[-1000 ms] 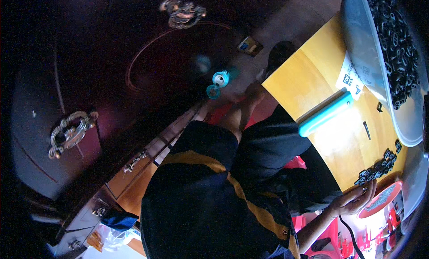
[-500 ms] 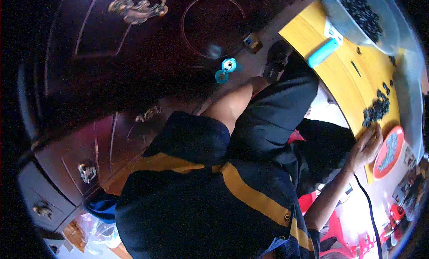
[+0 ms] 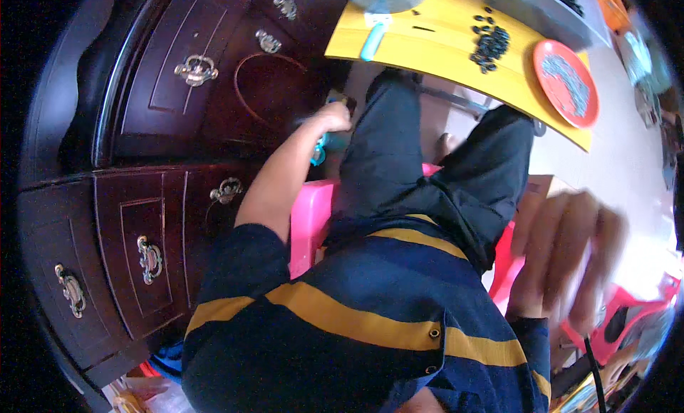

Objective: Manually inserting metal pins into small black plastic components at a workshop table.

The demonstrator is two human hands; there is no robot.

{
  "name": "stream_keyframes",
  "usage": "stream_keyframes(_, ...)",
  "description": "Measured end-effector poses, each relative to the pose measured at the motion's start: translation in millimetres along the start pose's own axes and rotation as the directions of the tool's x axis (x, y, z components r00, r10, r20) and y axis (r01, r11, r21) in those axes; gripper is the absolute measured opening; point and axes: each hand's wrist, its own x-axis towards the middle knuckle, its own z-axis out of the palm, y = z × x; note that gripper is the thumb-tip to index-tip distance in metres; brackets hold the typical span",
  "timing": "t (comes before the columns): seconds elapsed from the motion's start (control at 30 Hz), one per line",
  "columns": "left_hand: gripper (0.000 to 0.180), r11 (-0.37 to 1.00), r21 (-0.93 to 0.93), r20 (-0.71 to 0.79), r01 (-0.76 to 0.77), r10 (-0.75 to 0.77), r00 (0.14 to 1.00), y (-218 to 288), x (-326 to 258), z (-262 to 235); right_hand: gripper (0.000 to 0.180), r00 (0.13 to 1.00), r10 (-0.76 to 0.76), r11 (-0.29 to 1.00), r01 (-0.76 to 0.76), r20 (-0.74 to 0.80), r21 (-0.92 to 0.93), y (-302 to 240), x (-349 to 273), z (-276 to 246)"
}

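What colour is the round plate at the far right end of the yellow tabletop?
Orange-red; the plate holds a patch of small grey bits. Clearest in the head view.

One orange plate, six brass handles.

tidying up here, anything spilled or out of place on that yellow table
Yes: a heap of small dark pieces lies loose on the yellow table, outside the orange plate, with a few strays nearby.
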Motion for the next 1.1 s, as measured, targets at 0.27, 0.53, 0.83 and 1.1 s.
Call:
stream_keyframes(0.27, 0.013, 0.801, -0.581, -0.201, -0.143, 0.029, 0.979, 15, -75, -35, 0.02, 0.851, 0.369, 0.88, -0.449, 0.374, 0.153, -104, -31, 78)
stream_keyframes(0.53, 0.008, 0.675, -0.643, -0.293, -0.363, 0.221, 0.93, 88, -137, -30, 0.016, 0.833, 0.101, 0.85, -0.357, 0.544, 0.388, -62, -58, 90)
stream_keyframes(0.83, 0.006, 0.607, -0.709, -0.232, -0.36, 0.281, 0.931, 129, -139, 33, 0.028, 0.786, 0.544, 0.797, -0.374, -0.294, 0.475, 88, -70, -53)
stream_keyframes(1.1, 0.01, 0.627, -0.68, -0.3, -0.38, 0.236, 0.924, 129, -135, 41, 0.069, 0.243, 0.646, 0.763, -0.194, -0.724, 0.617, 152, -37, -173)
